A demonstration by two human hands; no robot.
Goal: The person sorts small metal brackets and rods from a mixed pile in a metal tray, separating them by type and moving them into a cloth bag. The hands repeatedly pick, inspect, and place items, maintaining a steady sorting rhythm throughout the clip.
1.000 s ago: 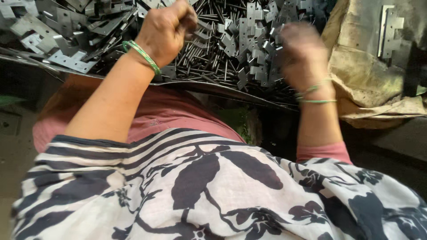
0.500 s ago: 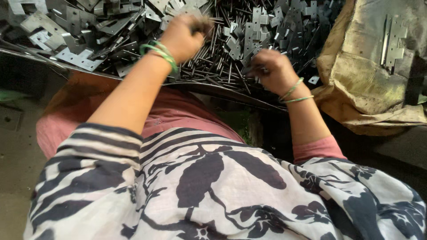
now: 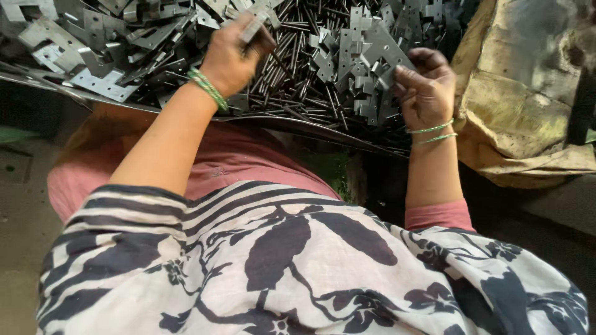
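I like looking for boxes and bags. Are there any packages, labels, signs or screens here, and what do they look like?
Sack: at the right, beside the right hand; crumpled, tan and yellowish, stained dark.
Labels, signs, screens: none in view.
Only loose grey metal plates and thin dark pins lie heaped near the left hand.
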